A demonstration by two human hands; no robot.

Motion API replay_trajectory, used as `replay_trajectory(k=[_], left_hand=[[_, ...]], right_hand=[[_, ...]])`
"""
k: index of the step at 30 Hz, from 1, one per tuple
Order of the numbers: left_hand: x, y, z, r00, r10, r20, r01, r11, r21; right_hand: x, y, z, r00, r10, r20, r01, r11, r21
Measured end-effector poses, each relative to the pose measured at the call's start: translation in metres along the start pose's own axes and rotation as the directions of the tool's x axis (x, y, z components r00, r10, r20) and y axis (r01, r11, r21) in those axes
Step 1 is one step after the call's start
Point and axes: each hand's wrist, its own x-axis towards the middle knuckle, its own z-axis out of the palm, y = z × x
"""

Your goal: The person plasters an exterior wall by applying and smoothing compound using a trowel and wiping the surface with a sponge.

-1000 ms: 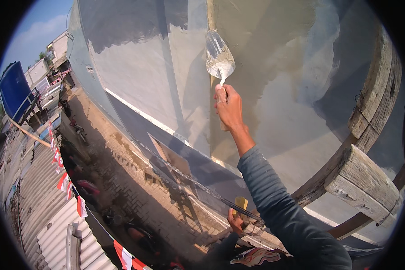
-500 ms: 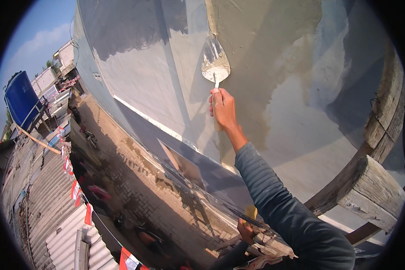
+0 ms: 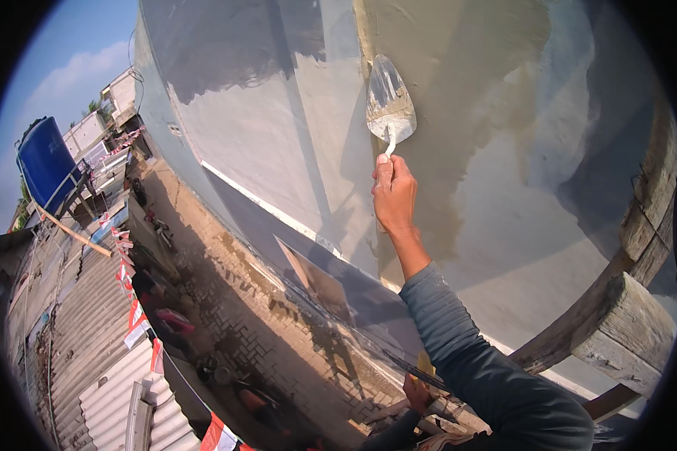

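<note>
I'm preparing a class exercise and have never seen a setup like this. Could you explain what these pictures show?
There is no machine here, just a person's two bare hands. The pictures come from a wide camera worn on the head, so straight edges bend near the rim. The right hand grips a smeared trowel, its blade over a patchy grey and brownish wall. The left hand, lower down, is beside a yellow thing; the right sleeve partly covers that spot, so its grip is unclear. Rough wooden beams show at the right. At the left are a paved lane, a corrugated roof and a blue tank.
</note>
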Motion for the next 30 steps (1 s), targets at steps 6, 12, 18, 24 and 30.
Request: replay_trajectory(k=[6,12,18,24,30], left_hand=[[0.001,0.004,0.001,0.999,-0.042,-0.030,0.041,0.999,-0.004],[-0.005,0.020,0.006,0.997,-0.071,-0.037,0.070,0.997,-0.011],[-0.002,0.025,0.007,0.996,-0.049,-0.080,0.049,0.999,-0.001],[0.000,0.025,0.007,0.995,-0.045,-0.092,0.048,0.999,0.021],[0.003,0.044,0.006,0.991,0.086,-0.104,-0.073,0.990,0.119]], right_hand=[[0.020,-0.005,-0.017,0.999,0.024,0.049,-0.021,0.998,-0.051],[0.027,-0.003,-0.019,0.998,0.027,0.065,-0.021,0.996,-0.092],[0.026,0.015,-0.013,0.999,-0.035,-0.014,0.031,0.967,-0.253],[0.008,-0.002,-0.017,0.991,-0.035,-0.133,0.000,0.967,-0.256],[-0.015,-0.011,-0.040,0.980,-0.047,-0.193,0.039,0.998,-0.047]])
